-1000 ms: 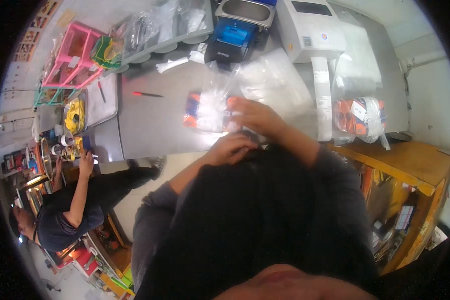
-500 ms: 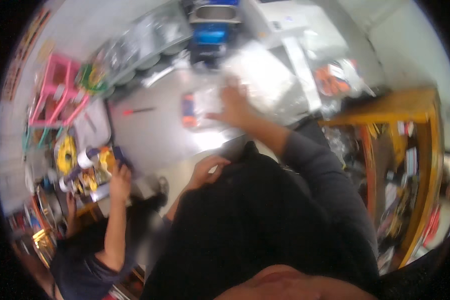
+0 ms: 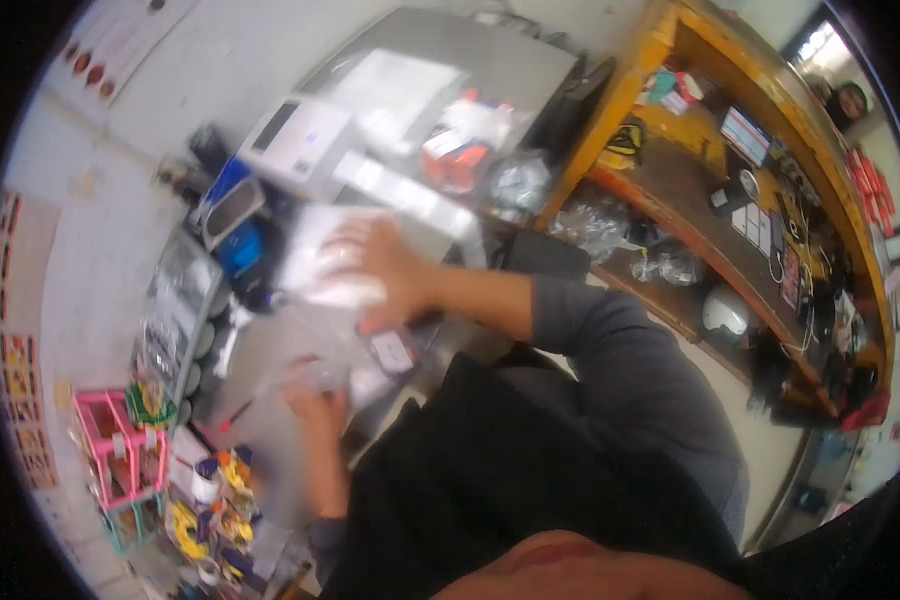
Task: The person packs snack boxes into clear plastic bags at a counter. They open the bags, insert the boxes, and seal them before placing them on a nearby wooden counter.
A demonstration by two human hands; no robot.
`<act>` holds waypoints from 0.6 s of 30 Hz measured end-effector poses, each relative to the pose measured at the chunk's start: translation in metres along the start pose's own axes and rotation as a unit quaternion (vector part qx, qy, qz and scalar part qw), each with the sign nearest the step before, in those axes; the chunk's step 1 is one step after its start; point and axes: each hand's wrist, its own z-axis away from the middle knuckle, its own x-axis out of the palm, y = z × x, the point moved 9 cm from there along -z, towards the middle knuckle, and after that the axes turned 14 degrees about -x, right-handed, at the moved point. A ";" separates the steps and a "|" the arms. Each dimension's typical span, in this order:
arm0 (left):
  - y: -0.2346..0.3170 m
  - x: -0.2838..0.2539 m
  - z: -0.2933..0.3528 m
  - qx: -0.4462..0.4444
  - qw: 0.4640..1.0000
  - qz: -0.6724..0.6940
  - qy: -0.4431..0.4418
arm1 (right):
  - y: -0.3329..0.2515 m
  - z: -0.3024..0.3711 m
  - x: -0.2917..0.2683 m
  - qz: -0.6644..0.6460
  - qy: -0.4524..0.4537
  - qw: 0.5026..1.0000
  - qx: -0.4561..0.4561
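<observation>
My right hand (image 3: 385,268) reaches over the table with its fingers spread, blurred by motion. Under its fingers lies a stack of white plastic bags or sheets (image 3: 310,255). Close to its thumb is a small dark packet with a white label (image 3: 394,350); I cannot tell whether the hand touches it. My left hand (image 3: 315,400) is over the metal tabletop (image 3: 300,335), nearer the left end. Its fingers are smeared, and a small clear patch shows by them, too blurred to name. A red and black pen (image 3: 236,415) lies left of that hand.
A grey rack of clear packets (image 3: 175,310) and a pink basket (image 3: 120,450) line the wall. Behind the bags stand a blue and black device (image 3: 240,245) and a white box-shaped machine (image 3: 295,140). At right is a yellow wooden shelf (image 3: 620,75); a person (image 3: 850,105) is beyond it.
The view has swung right, bringing more shelf into sight; the co-worker at left is out of view. My left hand has come up from beside my body to over the table. My right hand stays spread.
</observation>
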 end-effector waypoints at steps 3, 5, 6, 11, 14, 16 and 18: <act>0.032 0.029 0.010 0.015 0.997 0.064 -0.042 | 0.116 0.080 -0.128 0.372 0.174 0.860 0.303; 0.062 0.049 0.009 -0.055 0.975 0.167 -0.132 | 0.168 0.136 -0.157 0.422 0.120 0.797 0.414; 0.075 0.062 0.005 -0.090 0.960 0.202 -0.170 | 0.203 0.164 -0.155 0.367 0.053 0.814 0.447; 0.108 0.124 -0.012 -0.217 0.903 0.289 -0.232 | 0.189 0.167 -0.153 0.333 0.008 0.877 0.347; 0.170 0.138 -0.035 -0.120 0.912 0.308 -0.243 | 0.156 0.193 -0.183 0.311 0.069 0.903 0.288; 0.189 0.149 -0.046 -0.075 0.920 0.276 -0.267 | 0.113 0.212 -0.219 0.310 0.140 0.904 0.259; 0.240 0.157 -0.060 -0.022 0.901 0.285 -0.327 | 0.071 0.245 -0.262 0.324 0.247 0.886 0.224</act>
